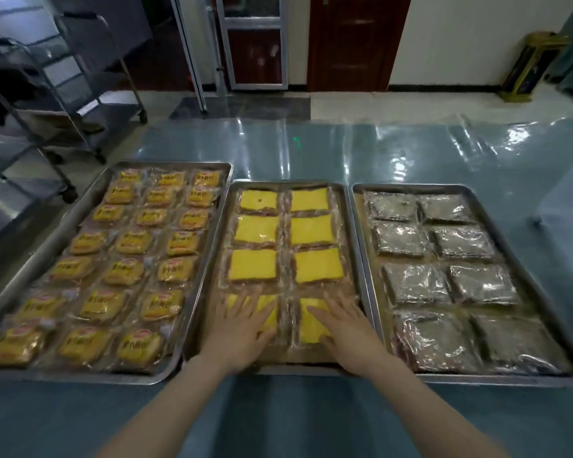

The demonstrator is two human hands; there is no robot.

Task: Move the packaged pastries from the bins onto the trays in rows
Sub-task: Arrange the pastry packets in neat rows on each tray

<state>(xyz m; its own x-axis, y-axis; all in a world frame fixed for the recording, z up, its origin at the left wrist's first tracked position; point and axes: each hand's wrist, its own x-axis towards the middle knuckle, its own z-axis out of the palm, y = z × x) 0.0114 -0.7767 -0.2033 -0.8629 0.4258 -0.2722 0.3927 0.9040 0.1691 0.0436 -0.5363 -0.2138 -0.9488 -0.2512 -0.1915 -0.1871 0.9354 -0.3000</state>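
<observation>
**Last Row Pressed Flat on the Middle Tray**

While both palms lie flat on the nearest pair of packets, the person seems to be seating that row, not lifting anything. The left hand (242,328) rests with fingers spread on the near-left yellow-topped pastry (268,314), and the right hand (348,325) covers the near-right yellow-topped pastry (311,322) the same way; neither hand pinches or curls around a packet. Pressing downward like this probably squares the wrappers against their neighbours, so the columns stay straight and the packets lie level.

The middle tray (224,233) holds two columns of four yellow-topped pieces, so it looks full. Just beside it, the left tray (90,190) carries small orange-labelled packets (131,241) in three columns, seven deep, packed closely. The right tray (477,200) holds dark pastries in glossy clear wrap (463,241), again two columns of four. All three sit on a table with a blue plastic cover (311,150). No bins are visible, and judging by the filled rows, the task appears nearly finished.
</observation>
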